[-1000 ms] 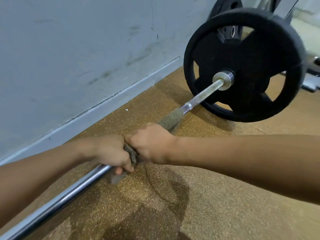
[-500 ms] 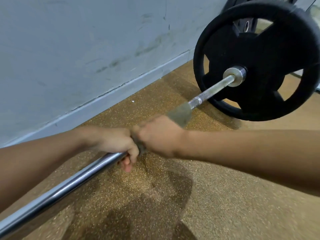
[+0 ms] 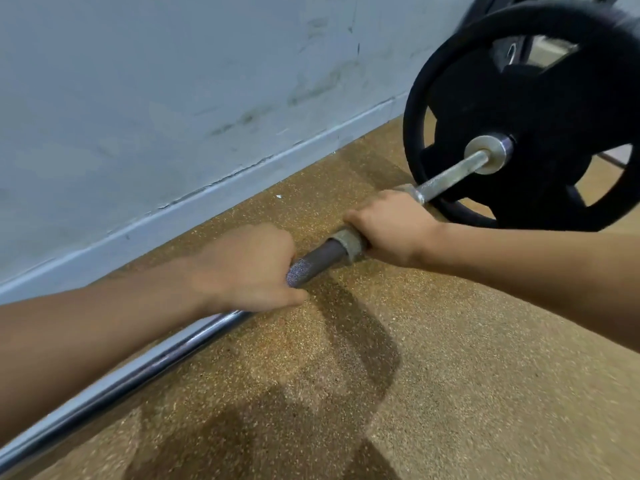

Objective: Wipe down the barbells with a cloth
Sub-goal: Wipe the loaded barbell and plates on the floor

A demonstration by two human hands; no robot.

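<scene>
A steel barbell [image 3: 318, 258] lies low over the floor, running from the lower left up to a black weight plate [image 3: 526, 109] at the upper right. My left hand [image 3: 249, 265] grips the bare knurled bar. My right hand [image 3: 391, 226] is farther along, closed around a grey-green cloth [image 3: 349, 242] that is wrapped round the bar. A strip of bare knurling shows between the two hands. Most of the cloth is hidden under my right hand.
A pale blue wall with a skirting board [image 3: 214, 188] runs close behind the bar. The floor [image 3: 450, 375] is speckled tan rubber with my shadow on it. More dark gym equipment [image 3: 512, 46] shows behind the plate.
My right hand has slid the cloth along the bar toward the plate, opening a gap to my left hand. The hands touched before.
</scene>
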